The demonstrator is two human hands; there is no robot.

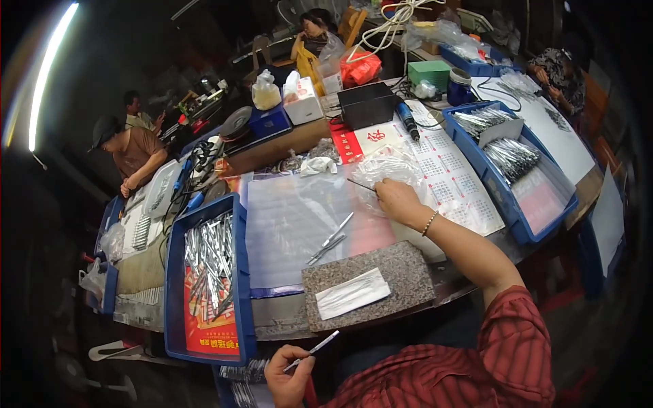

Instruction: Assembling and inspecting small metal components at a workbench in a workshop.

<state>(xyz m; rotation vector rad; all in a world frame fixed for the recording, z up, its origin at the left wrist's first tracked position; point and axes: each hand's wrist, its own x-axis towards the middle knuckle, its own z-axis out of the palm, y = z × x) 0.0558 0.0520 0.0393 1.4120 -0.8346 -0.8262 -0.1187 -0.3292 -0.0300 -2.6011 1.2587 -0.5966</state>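
Observation:
My left hand (288, 378), low and near my body, is closed around a slim, pen-like silver-white rod (326, 341) that points up to the right. Farther out, my right hand (401, 202) pinches a thin dark rod (360, 184). It hovers at the edge of a clear plastic bag (391, 165) of thin white sticks. Between the hands lies a speckled stone slab (415, 272) with a folded white cloth or tissue (353, 294) on top. A few silver rods (329, 247) rest on the clear plastic sheet (292, 224) just beyond the slab.
On the left stands a blue tray (175, 285) of silver rods; another blue tray (534, 231) on the right holds bundled metal pieces. A blue power screwdriver (407, 120) and a black box (367, 105) are at the back. Several people sit around the benches.

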